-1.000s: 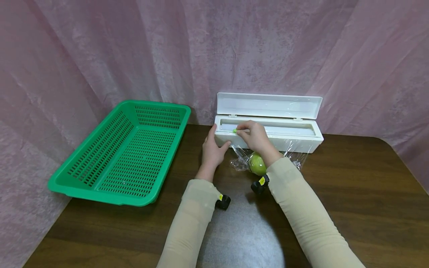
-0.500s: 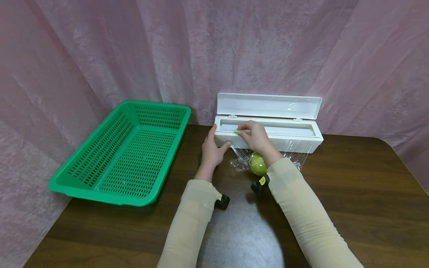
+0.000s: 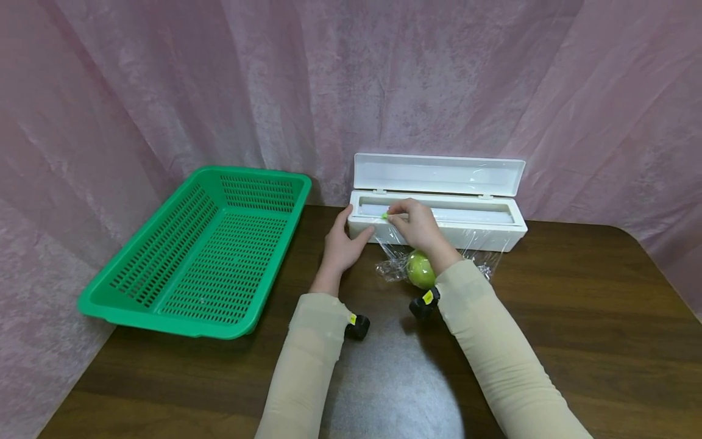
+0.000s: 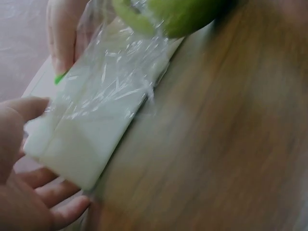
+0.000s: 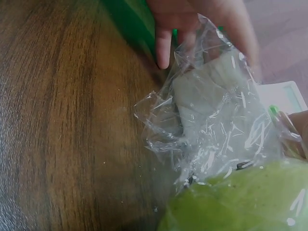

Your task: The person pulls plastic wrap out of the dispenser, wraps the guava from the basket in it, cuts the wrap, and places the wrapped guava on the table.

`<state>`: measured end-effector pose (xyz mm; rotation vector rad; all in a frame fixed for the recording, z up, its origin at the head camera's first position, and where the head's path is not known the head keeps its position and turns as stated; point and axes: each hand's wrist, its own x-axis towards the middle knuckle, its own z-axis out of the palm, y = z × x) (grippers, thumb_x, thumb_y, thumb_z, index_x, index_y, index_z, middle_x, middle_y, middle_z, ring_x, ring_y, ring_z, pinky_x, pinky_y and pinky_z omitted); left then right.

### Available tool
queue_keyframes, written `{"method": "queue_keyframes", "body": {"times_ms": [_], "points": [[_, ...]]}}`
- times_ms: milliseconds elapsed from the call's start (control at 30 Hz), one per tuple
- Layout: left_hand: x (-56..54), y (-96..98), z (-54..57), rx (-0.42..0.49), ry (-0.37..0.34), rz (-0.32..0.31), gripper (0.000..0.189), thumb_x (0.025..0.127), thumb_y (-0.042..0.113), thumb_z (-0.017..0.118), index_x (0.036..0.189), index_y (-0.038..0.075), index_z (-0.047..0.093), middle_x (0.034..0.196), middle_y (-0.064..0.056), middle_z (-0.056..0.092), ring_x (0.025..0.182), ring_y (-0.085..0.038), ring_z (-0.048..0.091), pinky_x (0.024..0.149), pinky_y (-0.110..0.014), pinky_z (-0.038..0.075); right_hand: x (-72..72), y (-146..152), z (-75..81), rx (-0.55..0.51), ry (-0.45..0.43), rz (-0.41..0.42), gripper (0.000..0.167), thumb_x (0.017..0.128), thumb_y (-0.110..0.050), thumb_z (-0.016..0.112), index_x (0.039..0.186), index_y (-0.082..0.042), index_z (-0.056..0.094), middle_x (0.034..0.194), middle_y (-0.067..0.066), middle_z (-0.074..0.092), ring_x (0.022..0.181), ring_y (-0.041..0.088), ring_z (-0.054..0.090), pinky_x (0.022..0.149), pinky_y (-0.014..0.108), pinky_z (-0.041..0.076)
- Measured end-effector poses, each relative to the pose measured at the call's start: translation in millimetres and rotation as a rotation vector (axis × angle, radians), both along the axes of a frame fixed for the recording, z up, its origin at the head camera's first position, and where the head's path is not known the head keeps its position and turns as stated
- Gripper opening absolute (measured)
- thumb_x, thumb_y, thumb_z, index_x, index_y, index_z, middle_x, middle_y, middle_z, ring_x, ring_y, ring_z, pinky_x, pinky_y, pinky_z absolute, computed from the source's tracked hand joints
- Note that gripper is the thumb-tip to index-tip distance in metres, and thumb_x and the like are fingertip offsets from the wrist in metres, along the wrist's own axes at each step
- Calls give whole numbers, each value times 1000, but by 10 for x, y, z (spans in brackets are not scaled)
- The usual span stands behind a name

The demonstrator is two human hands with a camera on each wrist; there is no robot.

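A white plastic-wrap dispenser box (image 3: 359,228) stands against the curtain, its lid (image 3: 439,174) raised. My right hand (image 3: 419,227) pinches the small green slide cutter (image 3: 385,216) near the left end of the front rim. Clear plastic wrap (image 3: 390,270) hangs from that rim, bunched about a round green fruit (image 3: 420,272) lying beneath my right wrist. At the box's left end is my left hand (image 3: 341,249), thumb and fingers spread around the corner. The left wrist view shows its fingers (image 4: 53,192) extended and loose beside the box; contact is hard to tell there.
On the left of the brown wooden table (image 3: 592,317) sits a large green perforated basket (image 3: 276,268). A pink curtain (image 3: 329,79) hangs directly behind the box and basket. Black cameras are strapped to both wrists.
My left hand has shifted slightly left and loosened at the box's end. The right hand stays on the green slide cutter at nearly the same spot.
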<state>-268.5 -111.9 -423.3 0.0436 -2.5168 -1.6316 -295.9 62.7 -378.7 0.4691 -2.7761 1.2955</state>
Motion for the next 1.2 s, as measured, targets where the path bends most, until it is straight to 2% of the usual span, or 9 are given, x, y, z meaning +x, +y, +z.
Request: {"method": "queue_keyframes", "body": {"times_ms": [133,300,367,567,867,1200], "points": [[-19,110,-2,35,0,79,69,87,51,59,145,22,36,149,-5,39,137,-26,35,110,-45,32,14,2,17,-11,-23,-8,23,91,-15,60,110,-2,63,119,16,62,113,31,58,100,43,44],[-23,198,-5,28,13,167,58,91,42,58,143,22,39,144,-8,45,133,-29,41,108,-45,34,34,-10,15,-47,-52,-11,32,89,-17,63,117,-3,62,123,16,60,116,31,55,100,43,44],[-16,217,4,26,8,182,57,91,39,58,142,22,40,143,-8,46,132,-30,41,107,-45,34,36,-17,3,-40,-47,-13,35,88,-21,65,118,-3,61,124,16,60,117,31,54,99,44,44],[-22,265,25,38,-7,188,55,92,37,55,142,23,39,143,-11,46,131,-31,42,107,-45,35,22,-48,-23,15,3,-41,36,87,-28,68,111,-1,65,122,18,60,118,32,53,100,45,43],[-16,265,62,57,-18,205,53,91,35,55,141,23,40,142,-12,46,131,-31,42,108,-45,34,3,-96,-4,41,54,-70,27,88,-24,66,101,0,68,116,19,62,113,32,56,98,44,44],[-9,254,69,73,-43,204,53,91,36,55,141,26,39,144,-11,44,132,-31,40,108,-46,33,7,-103,9,21,32,-70,27,88,-22,66,102,1,67,117,19,62,112,32,56,98,43,44]]}}
